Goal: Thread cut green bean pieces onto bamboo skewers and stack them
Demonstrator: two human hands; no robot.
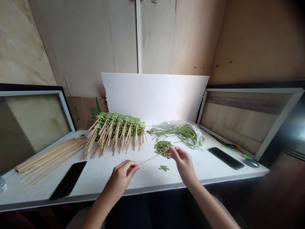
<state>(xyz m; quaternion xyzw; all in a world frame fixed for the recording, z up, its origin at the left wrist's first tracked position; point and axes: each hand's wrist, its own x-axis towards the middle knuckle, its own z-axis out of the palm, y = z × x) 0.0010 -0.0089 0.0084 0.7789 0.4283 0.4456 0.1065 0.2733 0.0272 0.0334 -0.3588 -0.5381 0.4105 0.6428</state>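
Note:
A thin bamboo skewer (152,158) stretches between my two hands above the table's front part. My left hand (124,173) is closed and pinches its left end. At the other end, the fingertips of my right hand (182,160) close around the skewer's tip; whether a bean piece is also between them I cannot make out. Just behind my right fingers lies a heap of cut green bean pieces (162,147). Several loose bean pieces (164,168) lie on the white table between my hands.
Stacked skewers of bean pieces (119,122) stand back left, sticks facing me. Bare bamboo skewers (54,152) lie farther left, near a black phone (69,179). Long beans (186,133) in a plastic bag (196,135) lie back right. Another phone (226,158) and a mouse (252,163) sit right.

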